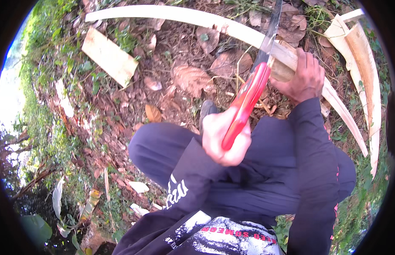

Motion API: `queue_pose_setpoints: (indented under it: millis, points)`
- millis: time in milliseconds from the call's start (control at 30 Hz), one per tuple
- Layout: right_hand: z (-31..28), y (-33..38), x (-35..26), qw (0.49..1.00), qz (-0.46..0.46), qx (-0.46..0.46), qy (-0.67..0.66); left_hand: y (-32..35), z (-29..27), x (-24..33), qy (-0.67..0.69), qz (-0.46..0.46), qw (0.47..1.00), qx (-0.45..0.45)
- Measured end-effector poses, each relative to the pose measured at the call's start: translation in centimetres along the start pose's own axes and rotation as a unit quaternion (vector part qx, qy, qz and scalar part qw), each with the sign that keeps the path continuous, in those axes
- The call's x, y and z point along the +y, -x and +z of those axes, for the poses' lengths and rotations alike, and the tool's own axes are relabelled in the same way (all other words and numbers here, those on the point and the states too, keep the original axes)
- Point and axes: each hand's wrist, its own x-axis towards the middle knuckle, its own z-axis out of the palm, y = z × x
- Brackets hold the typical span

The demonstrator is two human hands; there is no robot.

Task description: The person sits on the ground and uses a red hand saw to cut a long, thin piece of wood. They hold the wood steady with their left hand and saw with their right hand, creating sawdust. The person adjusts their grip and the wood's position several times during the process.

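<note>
Pale wood strip: long and curved [197,18], ahead of the person, sweeping from upper left down to the right hand; its long axis bends across the view.
Crossing: the metal blade [272,26] passes over the strip steeply, near its right-hand stretch, pointing away from the body.
Red handle: this end of the cutting tool [245,106] slants back toward the lap; the strip lies ahead and to the right of its grip.
Left hand: closed round the handle [218,142], with no gap showing, well apart from the strip.
Right hand: the nearer one [305,80], just right of the blade, thumb and bent fingers clasped about the strip; how tightly, one cannot tell.
Under the strip: a wood block [282,72] beside the right thumb.
Right edge: split wood pieces [367,85].
Left: a flat board [110,56] on the ground.
Around: dry leaves [191,78], and the person's dark trousers [157,142].
</note>
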Motion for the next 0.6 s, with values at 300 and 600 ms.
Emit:
queue_pose_setpoints:
  millis: [300,600]
  points:
    - [-0.6,0.1,-0.4,1.000,0.013,0.007,0.011,8.6,-1.3,-2.2,-0.024,0.053,0.998,0.014]
    - [-1.0,0.2,-0.5,1.000,0.012,0.003,0.004,9.4,-1.4,-1.0,0.025,-0.042,0.999,0.017]
